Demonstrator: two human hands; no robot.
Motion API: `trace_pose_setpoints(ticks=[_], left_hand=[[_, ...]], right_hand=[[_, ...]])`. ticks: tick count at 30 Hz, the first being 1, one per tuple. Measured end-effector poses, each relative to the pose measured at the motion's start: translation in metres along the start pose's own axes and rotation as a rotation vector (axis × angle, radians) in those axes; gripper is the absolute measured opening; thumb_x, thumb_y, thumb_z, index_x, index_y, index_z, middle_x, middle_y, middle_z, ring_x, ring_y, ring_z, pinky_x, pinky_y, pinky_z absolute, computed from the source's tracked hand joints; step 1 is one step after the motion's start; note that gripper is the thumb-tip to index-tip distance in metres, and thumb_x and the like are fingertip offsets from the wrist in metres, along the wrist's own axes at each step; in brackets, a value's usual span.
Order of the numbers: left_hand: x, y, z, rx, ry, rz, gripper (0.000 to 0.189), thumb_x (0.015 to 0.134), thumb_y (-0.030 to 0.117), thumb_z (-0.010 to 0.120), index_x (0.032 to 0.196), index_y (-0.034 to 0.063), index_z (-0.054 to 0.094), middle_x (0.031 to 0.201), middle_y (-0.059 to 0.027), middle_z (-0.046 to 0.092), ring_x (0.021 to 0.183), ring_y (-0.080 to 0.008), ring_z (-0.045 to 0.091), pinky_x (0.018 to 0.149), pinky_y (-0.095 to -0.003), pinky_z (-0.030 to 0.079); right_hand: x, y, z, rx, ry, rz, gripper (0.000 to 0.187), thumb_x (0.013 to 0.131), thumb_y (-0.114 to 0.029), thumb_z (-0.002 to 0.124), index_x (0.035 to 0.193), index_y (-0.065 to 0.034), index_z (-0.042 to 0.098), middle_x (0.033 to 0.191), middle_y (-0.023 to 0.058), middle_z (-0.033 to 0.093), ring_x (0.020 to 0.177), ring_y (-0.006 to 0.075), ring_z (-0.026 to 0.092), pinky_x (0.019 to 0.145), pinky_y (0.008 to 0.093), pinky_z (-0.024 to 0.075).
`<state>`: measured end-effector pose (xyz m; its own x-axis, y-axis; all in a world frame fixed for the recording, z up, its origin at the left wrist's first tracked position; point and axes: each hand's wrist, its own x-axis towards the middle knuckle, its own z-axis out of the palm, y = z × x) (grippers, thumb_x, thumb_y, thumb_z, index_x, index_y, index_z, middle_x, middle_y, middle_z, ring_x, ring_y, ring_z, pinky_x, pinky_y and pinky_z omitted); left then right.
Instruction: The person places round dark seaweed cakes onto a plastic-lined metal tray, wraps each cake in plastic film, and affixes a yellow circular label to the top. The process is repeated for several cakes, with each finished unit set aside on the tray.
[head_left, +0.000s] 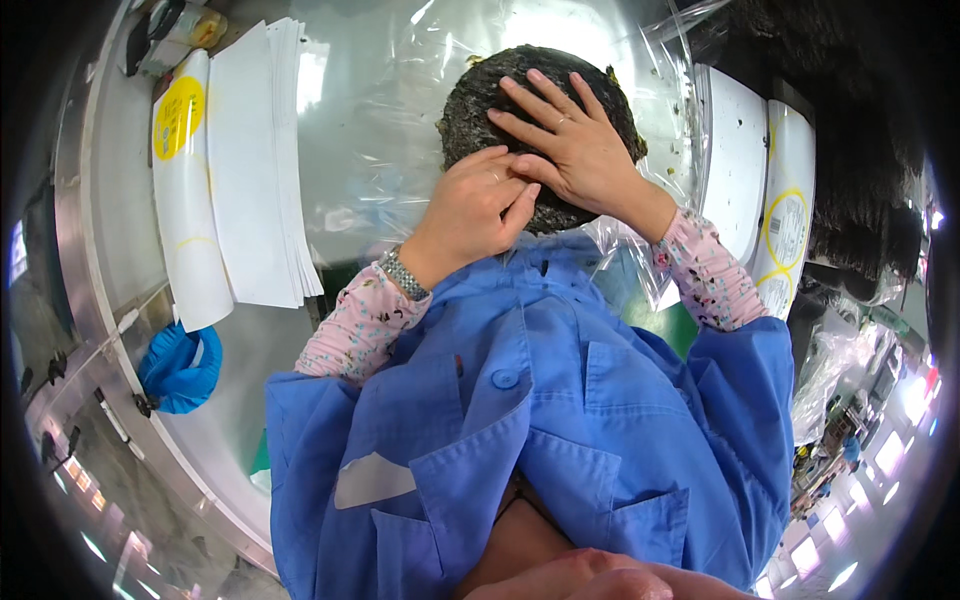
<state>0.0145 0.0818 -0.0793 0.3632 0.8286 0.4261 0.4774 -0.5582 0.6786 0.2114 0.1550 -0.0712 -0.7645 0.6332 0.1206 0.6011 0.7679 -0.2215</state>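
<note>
A round, dark, leafy cake (480, 97), perhaps dried seaweed or pressed leaves, lies flat in front of me on a clear plastic sheet (375, 165). My right hand (574, 142) rests on top of it with fingers spread. Over the cake's near left part, my left hand (480, 199) has its fingers bent and its thumb close to them. Its fingertips touch or nearly touch the right thumb, and whether they pinch anything is hidden. Yellowish flakes stick out at the cake's rim.
White paper sheets (251, 165) and a curled printed sheet (187, 187) lie left, with a glass jar (187, 26) behind. A blue elastic-edged cover (180, 367) sits nearer. On the right are more white sheets (735, 150), printed film (787, 202) and dark stacked material (862, 150).
</note>
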Motion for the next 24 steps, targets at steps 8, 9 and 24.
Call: trace_pose_setpoints(ticks=[8,9,24], left_hand=[[-0.019,-0.005,-0.039,-0.050,0.153,0.083,0.012,0.092,0.015,0.070,0.091,0.0025,0.072,0.093,-0.0103,0.073,0.092,-0.0281,0.072,0.103,-0.0459,0.055],[-0.025,-0.006,-0.046,-0.232,0.486,-0.262,0.017,0.095,0.019,0.071,0.094,0.0024,0.073,0.092,-0.0082,0.073,0.088,-0.0244,0.071,0.096,-0.0414,0.056],[-0.025,-0.051,-0.168,-0.875,0.408,-1.077,0.054,0.107,0.049,0.055,0.121,-0.0026,0.061,0.114,-0.0205,0.071,0.103,-0.0222,0.072,0.100,-0.0447,0.058]], right_hand=[[0.004,-0.005,0.004,-0.100,-0.016,-0.068,0.061,0.104,-0.063,0.042,0.159,-0.0360,0.043,0.170,-0.0038,0.032,0.157,0.0264,0.028,0.123,0.0663,0.0143],[0.004,-0.009,0.006,-0.119,-0.016,-0.064,0.062,0.104,-0.064,0.042,0.159,-0.0366,0.042,0.170,-0.0040,0.032,0.157,0.0262,0.028,0.123,0.0663,0.0144],[0.001,-0.012,0.009,-0.180,-0.002,-0.065,0.063,0.105,-0.065,0.038,0.161,-0.0364,0.039,0.172,-0.0030,0.028,0.158,0.0266,0.025,0.124,0.0672,0.0113]])
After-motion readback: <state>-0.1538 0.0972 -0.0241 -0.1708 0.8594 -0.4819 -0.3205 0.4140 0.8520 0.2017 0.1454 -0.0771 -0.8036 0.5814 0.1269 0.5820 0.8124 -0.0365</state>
